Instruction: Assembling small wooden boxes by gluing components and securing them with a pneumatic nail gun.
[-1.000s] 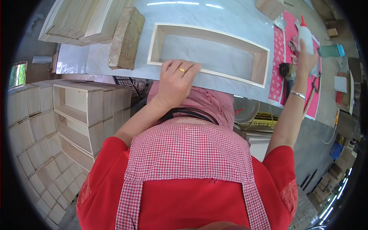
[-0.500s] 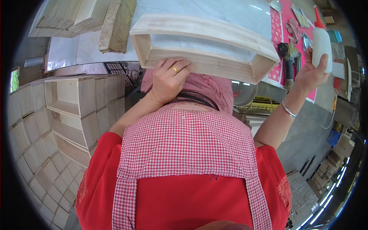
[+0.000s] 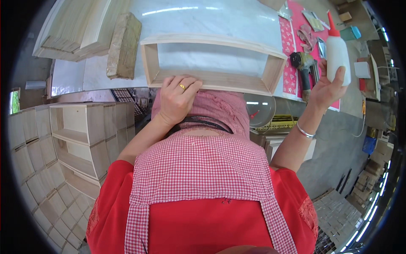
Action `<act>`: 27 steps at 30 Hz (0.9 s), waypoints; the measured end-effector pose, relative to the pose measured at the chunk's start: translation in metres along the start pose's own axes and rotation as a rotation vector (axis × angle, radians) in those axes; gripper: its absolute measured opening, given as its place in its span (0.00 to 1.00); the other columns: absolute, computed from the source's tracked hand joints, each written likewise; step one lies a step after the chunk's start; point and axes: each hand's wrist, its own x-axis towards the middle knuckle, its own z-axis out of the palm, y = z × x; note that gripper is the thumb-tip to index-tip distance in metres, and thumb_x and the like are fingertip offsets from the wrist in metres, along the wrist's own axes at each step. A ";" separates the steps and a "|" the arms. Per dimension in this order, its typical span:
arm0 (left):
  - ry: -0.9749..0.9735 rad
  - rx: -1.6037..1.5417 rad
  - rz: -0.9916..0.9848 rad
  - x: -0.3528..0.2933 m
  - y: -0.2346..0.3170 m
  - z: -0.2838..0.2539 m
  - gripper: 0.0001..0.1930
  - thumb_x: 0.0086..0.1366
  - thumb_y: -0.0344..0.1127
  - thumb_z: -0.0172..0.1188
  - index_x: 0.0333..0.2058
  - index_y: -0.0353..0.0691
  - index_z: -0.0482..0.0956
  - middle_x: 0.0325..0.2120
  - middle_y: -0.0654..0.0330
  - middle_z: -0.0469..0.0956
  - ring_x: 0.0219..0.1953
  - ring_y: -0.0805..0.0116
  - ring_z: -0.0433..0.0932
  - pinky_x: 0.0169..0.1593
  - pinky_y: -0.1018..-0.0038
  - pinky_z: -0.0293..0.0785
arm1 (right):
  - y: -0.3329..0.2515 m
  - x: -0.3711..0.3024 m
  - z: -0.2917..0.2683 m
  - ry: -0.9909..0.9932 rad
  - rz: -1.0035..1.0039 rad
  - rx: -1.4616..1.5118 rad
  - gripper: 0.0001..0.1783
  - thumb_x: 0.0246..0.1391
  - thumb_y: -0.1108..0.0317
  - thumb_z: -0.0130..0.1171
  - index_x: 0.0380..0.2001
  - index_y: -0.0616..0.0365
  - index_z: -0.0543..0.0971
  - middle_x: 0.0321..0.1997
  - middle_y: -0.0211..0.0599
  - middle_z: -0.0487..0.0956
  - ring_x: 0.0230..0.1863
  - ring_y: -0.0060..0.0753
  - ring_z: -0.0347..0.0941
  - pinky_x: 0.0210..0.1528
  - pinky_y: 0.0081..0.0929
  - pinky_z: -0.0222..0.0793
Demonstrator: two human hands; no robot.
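The two hands are well apart. The left hand [image 3: 178,98] is clamped on the near wall of a pale, open rectangular wooden frame [image 3: 226,80], which extends ahead and rightward from its fingers. The right hand [image 3: 330,89] grips a white plastic bottle with a pointed red nozzle [image 3: 338,59], tip upward. Just left of that hand lies a black-handled power tool [image 3: 303,70]; beyond the left hand, leftward, sits a brown-wrapped oblong block [image 3: 124,46].

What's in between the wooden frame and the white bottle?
In the head view, a dark handheld tool lies on the pink sheet between the wooden frame and the white bottle, which the right hand holds.
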 end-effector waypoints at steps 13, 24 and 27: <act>-0.072 0.162 0.030 0.032 -0.014 -0.002 0.10 0.59 0.30 0.63 0.41 0.42 0.79 0.34 0.62 0.80 0.39 0.62 0.78 0.53 0.60 0.62 | -0.025 -0.010 -0.006 0.086 0.006 0.048 0.23 0.62 0.56 0.60 0.45 0.69 0.71 0.34 0.44 0.78 0.29 0.30 0.75 0.30 0.24 0.71; -0.676 -0.346 -0.517 0.174 -0.069 -0.035 0.22 0.72 0.51 0.49 0.42 0.36 0.80 0.35 0.55 0.81 0.35 0.62 0.77 0.41 0.64 0.71 | -0.056 -0.035 -0.036 0.092 -0.019 0.036 0.24 0.62 0.56 0.60 0.47 0.67 0.69 0.37 0.44 0.77 0.31 0.30 0.75 0.32 0.25 0.71; -0.828 -0.453 -0.605 0.186 -0.083 -0.017 0.24 0.71 0.53 0.49 0.44 0.35 0.81 0.37 0.52 0.82 0.38 0.57 0.79 0.45 0.61 0.71 | -0.067 -0.046 -0.040 0.142 -0.024 0.029 0.24 0.62 0.56 0.60 0.47 0.67 0.69 0.37 0.44 0.77 0.31 0.30 0.75 0.31 0.26 0.70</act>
